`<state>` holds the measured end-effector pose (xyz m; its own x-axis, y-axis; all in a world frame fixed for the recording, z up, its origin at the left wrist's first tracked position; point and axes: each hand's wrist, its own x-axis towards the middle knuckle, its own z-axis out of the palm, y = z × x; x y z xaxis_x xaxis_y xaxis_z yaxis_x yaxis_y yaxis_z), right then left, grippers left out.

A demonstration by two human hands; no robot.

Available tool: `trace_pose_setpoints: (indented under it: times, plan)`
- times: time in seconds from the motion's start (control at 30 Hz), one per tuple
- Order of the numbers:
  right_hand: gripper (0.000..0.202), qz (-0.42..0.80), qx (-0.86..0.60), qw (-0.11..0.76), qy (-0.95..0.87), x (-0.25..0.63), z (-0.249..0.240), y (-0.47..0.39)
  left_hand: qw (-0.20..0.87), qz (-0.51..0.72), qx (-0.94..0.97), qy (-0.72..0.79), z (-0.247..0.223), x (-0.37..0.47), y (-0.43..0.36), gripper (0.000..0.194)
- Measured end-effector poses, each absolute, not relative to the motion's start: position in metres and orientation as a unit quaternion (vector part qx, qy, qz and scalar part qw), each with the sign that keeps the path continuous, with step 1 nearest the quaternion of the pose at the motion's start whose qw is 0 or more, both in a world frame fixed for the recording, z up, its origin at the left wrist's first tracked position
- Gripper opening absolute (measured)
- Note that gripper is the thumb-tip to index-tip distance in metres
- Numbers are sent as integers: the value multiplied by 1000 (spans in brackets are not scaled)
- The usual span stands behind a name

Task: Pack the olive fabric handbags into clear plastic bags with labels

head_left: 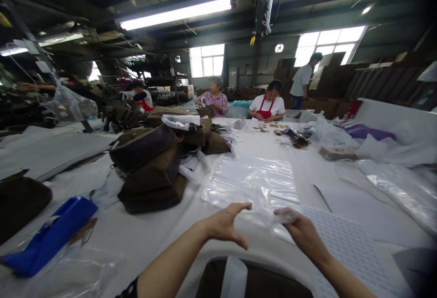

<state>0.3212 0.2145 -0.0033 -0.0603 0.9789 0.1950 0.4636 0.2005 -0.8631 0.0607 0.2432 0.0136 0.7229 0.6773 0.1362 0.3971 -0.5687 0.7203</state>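
Note:
Above the white table, my left hand (228, 226) is spread, thumb and fingers apart, with nothing between them. My right hand (296, 226) is closed around crumpled clear plastic (287, 216), right of my left hand. Just beyond both hands lies a stack of flat clear plastic bags (252, 180). Below them, at the bottom edge, sits a dark brown bag (269, 283) with a white strip (235, 276) across it. Its lower part is cut off by the frame.
Brown bags (150, 177) are piled at left centre. A blue cloth item (51, 236) lies at the lower left. Patterned sheets (344, 243) and white paper (362, 211) are on the right. Several people are in the background, some seated across the table (246, 141).

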Motion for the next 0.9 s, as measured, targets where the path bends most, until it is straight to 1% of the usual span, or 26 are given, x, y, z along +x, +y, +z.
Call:
trace_pose_setpoints:
  times: [0.03, 0.07, 0.13, 0.17, 0.2, 0.27, 0.37, 0.47, 0.57, 0.67, 0.77, 0.8, 0.83, 0.9]
  plan:
    - [28, 333, -565, 450, -606, 334, -9, 215, 295, 185, 874, 340, 2, 47, 247, 98]
    - [33, 356, -575, 483, -557, 347, -16, 214, 244, 164, 881, 370, -11, 35, 250, 87]
    - [42, 385, -588, 523, -483, 368, -30, 207, 170, 141, 880, 420, -37, 19, 254, 41]
    - [44, 379, -599, 529, -466, 376, -37, 202, 154, 140, 876, 435, -47, 15, 255, 20]
    - [45, 357, -619, 526, -461, 384, -44, 197, 148, 145, 872, 444, -55, 14, 256, 12]
    - [45, 269, -684, 486, -473, 399, -57, 184, 143, 152, 870, 446, -62, 14, 255, 16]
    - [46, 128, -744, 397, -523, 424, -78, 162, 141, 150, 884, 421, -59, 14, 252, 13]
    - [43, 74, -703, 349, -615, 446, -96, 141, 132, 137, 896, 402, -54, 8, 246, 17]
    - [30, 27, -605, 319, -729, 452, -100, 128, 119, 120, 895, 413, -55, -6, 242, 14]
    - [21, -38, -495, 295, -817, 434, -86, 130, 113, 105, 879, 451, -55, -22, 244, 17]
    - [20, -5, -417, 257, -872, 391, -60, 148, 111, 112, 855, 495, -32, -22, 251, 16]
    - [20, 16, -424, 240, -873, 372, -49, 158, 108, 122, 848, 504, -18, -15, 252, 16]
    - [21, 29, -452, 223, -863, 352, -38, 168, 113, 139, 844, 506, -2, -5, 252, 21]
    - [21, 30, -512, 174, -840, 309, -15, 190, 139, 176, 843, 489, 34, 23, 247, 40]
